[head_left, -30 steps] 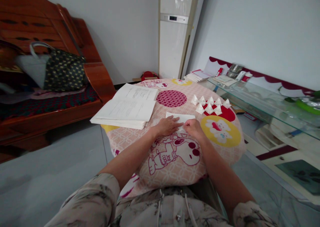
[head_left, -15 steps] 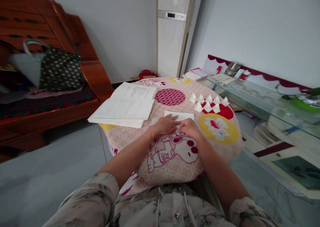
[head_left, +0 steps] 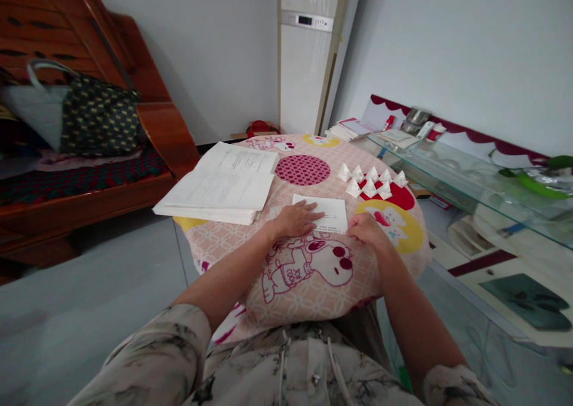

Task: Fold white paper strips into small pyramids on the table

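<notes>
A folded sheet of white paper (head_left: 333,210) with a little print along its near edge lies on the round table in front of me. My left hand (head_left: 297,218) rests flat on its left part, fingers stretched to the right. At the paper's lower right corner, my right hand (head_left: 366,229) is curled closed on the edge; its fingertips are partly hidden. Several small white paper pyramids (head_left: 369,188) stand in two rows beyond my right hand. To the left lies a thick open stack of printed sheets (head_left: 219,182).
A patterned pink cloth (head_left: 308,307) covers the table. Close on the right is a glass-topped stand (head_left: 474,185) with a cup, metal containers and papers. A wooden bench (head_left: 165,134) with bags is at the left, and a tall white air conditioner (head_left: 304,65) stands behind.
My right hand has slid right along the paper's near edge, from beside my left hand to the corner, uncovering the print. My left hand stays on the paper. The view has shifted slightly.
</notes>
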`<action>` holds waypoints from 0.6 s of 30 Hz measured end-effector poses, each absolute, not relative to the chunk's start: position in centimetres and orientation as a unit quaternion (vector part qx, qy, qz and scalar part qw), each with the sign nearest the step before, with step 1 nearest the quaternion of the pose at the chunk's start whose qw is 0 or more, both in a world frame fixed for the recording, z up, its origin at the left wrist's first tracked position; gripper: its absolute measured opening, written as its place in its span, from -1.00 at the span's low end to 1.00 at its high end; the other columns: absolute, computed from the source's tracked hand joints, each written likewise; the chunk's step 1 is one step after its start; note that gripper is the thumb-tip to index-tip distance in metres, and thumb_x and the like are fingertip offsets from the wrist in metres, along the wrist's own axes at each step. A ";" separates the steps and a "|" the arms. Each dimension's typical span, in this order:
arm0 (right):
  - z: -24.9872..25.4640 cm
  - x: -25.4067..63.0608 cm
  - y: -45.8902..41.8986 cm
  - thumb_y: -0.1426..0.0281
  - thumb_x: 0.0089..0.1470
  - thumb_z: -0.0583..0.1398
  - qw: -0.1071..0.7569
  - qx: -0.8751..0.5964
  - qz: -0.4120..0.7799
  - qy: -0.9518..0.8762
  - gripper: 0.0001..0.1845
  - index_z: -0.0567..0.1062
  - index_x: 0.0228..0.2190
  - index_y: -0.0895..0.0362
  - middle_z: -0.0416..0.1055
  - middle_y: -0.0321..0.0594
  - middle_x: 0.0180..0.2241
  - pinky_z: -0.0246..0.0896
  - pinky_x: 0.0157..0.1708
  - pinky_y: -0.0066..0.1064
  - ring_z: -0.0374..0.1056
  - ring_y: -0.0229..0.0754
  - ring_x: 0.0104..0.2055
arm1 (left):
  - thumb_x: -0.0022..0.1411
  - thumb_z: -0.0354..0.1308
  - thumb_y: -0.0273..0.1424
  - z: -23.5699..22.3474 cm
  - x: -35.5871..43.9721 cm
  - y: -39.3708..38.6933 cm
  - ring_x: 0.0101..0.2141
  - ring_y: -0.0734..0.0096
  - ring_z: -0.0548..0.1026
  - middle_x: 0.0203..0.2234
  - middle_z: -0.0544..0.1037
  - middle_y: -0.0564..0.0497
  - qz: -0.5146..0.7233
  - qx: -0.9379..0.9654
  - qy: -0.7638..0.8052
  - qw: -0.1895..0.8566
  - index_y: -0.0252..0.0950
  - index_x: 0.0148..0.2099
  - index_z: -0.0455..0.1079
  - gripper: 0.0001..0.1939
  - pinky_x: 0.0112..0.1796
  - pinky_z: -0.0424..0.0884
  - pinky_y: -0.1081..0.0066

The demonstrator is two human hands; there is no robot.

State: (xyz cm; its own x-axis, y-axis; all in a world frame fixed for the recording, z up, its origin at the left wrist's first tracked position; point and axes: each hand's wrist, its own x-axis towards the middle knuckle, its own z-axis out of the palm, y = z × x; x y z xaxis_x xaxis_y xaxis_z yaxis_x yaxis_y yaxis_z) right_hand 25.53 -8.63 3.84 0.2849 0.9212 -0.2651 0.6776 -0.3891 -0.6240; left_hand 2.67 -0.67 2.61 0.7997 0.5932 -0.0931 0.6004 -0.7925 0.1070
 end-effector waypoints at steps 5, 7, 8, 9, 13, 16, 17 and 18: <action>4.1 24.0 -7.8 0.57 -0.10 0.26 0.274 -0.745 0.314 -0.521 -0.84 0.45 -0.62 0.16 0.33 -0.40 -0.75 0.05 -0.69 -0.55 0.18 -0.36 -0.75 | 0.43 -0.04 -0.16 2.5 2.6 -0.7 0.36 -0.01 0.17 0.42 0.18 0.01 -0.015 0.946 0.316 0.067 0.01 0.42 0.18 -0.45 0.26 0.20 0.08; 3.7 22.6 -7.0 0.57 -0.09 0.26 0.278 -0.719 0.324 -0.548 -0.86 0.47 -0.60 0.17 0.35 -0.38 -0.73 0.08 -0.68 -0.55 0.21 -0.35 -0.73 | 0.42 -0.01 -0.14 2.3 2.7 -0.8 0.37 -0.02 0.16 0.42 0.18 0.00 -0.011 0.944 0.321 0.071 0.00 0.41 0.20 -0.44 0.27 0.20 0.08; 3.4 22.1 -6.6 0.58 -0.10 0.26 0.270 -0.707 0.329 -0.565 -0.86 0.47 -0.60 0.17 0.35 -0.38 -0.73 0.09 -0.67 -0.55 0.24 -0.35 -0.72 | 0.41 0.00 -0.12 2.2 2.7 -0.9 0.37 -0.03 0.15 0.42 0.18 -0.01 -0.008 0.943 0.326 0.074 -0.02 0.41 0.22 -0.43 0.27 0.20 0.08; 3.1 21.6 -6.3 0.59 -0.11 0.26 0.258 -0.697 0.338 -0.577 -0.86 0.46 -0.61 0.17 0.35 -0.38 -0.74 0.09 -0.67 -0.56 0.25 -0.34 -0.72 | 0.40 0.02 -0.11 2.1 2.7 -0.9 0.38 -0.04 0.14 0.41 0.18 -0.02 -0.005 0.941 0.330 0.077 -0.04 0.40 0.24 -0.43 0.27 0.20 0.07; 2.3 21.2 -5.8 0.59 -0.11 0.29 0.241 -0.690 0.354 -0.584 -0.83 0.45 -0.61 0.17 0.33 -0.41 -0.75 0.06 -0.68 -0.58 0.24 -0.36 -0.72 | 0.36 0.07 -0.11 1.4 2.8 -0.9 0.39 0.01 0.12 0.42 0.17 -0.01 0.016 0.935 0.343 0.087 -0.05 0.39 0.25 -0.41 0.29 0.18 0.11; 2.3 21.5 -6.1 0.57 -0.10 0.30 0.251 -0.693 0.357 -0.574 -0.84 0.46 -0.60 0.17 0.34 -0.40 -0.75 0.06 -0.68 -0.58 0.23 -0.37 -0.72 | 0.35 0.09 -0.17 0.9 2.4 -0.4 0.40 0.05 0.09 0.43 0.13 -0.06 0.030 0.937 0.333 0.100 -0.12 0.41 0.22 -0.38 0.31 0.14 0.13; 2.3 21.6 -6.1 0.57 -0.09 0.30 0.253 -0.693 0.358 -0.572 -0.84 0.46 -0.59 0.17 0.34 -0.40 -0.75 0.06 -0.67 -0.58 0.23 -0.37 -0.72 | 0.35 0.10 -0.19 0.8 2.2 -0.2 0.41 0.06 0.09 0.43 0.12 -0.08 0.034 0.938 0.328 0.106 -0.15 0.41 0.22 -0.38 0.32 0.13 0.14; 2.3 21.6 -6.2 0.56 -0.09 0.31 0.256 -0.691 0.359 -0.572 -0.84 0.46 -0.59 0.17 0.35 -0.39 -0.75 0.07 -0.67 -0.58 0.23 -0.37 -0.72 | 0.35 0.11 -0.20 0.7 1.9 0.0 0.41 0.08 0.08 0.43 0.12 -0.09 0.033 0.939 0.324 0.113 -0.16 0.41 0.22 -0.38 0.33 0.11 0.15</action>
State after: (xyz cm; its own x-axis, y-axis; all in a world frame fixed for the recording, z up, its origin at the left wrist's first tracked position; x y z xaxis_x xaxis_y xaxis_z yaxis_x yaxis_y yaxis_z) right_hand 21.60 -6.20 2.26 0.0873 0.9753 -0.2029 0.6079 -0.2136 -0.7648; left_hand 1.88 0.01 0.69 0.7878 0.6159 -0.0108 0.6007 -0.7643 0.2345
